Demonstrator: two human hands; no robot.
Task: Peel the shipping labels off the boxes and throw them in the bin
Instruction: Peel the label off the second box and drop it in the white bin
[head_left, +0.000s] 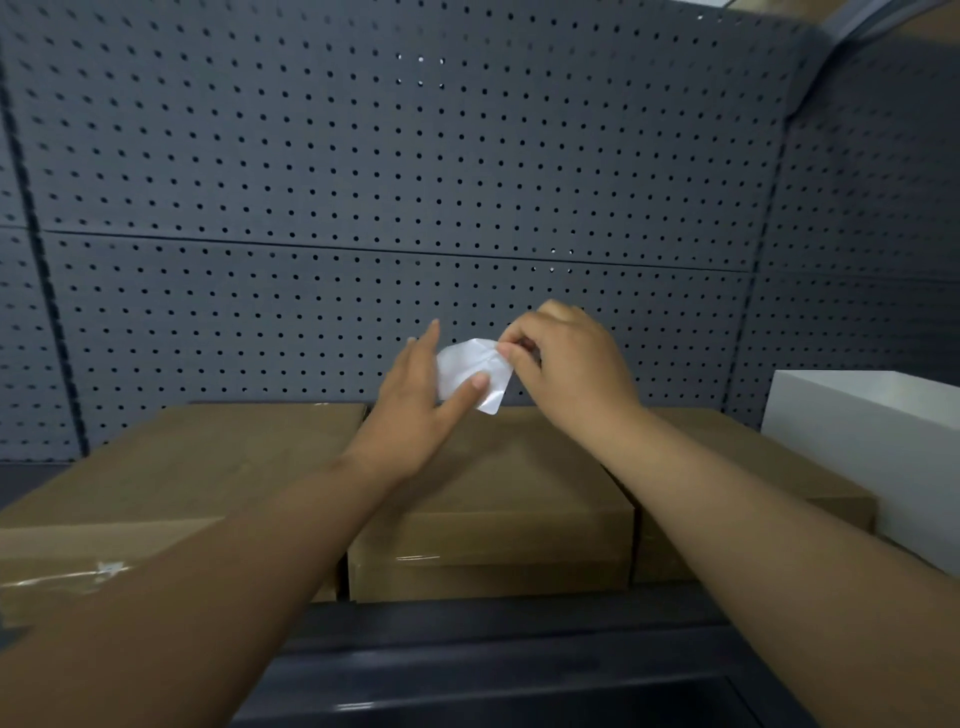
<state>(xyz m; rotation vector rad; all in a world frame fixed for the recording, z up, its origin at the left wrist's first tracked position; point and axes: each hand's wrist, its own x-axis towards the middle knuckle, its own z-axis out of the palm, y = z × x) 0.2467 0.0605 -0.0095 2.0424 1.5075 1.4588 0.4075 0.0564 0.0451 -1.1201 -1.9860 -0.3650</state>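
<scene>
A white shipping label (464, 367), creased and off any box, is held in the air above the middle cardboard box (498, 499). My right hand (569, 358) pinches its upper right edge between thumb and fingers. My left hand (415, 400) has its fingers spread, the thumb pressing on the label's lower part and the other fingers behind it. A second brown box (171, 467) lies to the left, with clear tape on its front. A third brown box (753, 467) lies to the right, partly behind my right forearm. No bin is in view.
The boxes sit on a dark shelf (493, 639) backed by a grey pegboard wall (395, 171). A white box (872, 436) stands at the right edge. The shelf's front lip runs below my forearms.
</scene>
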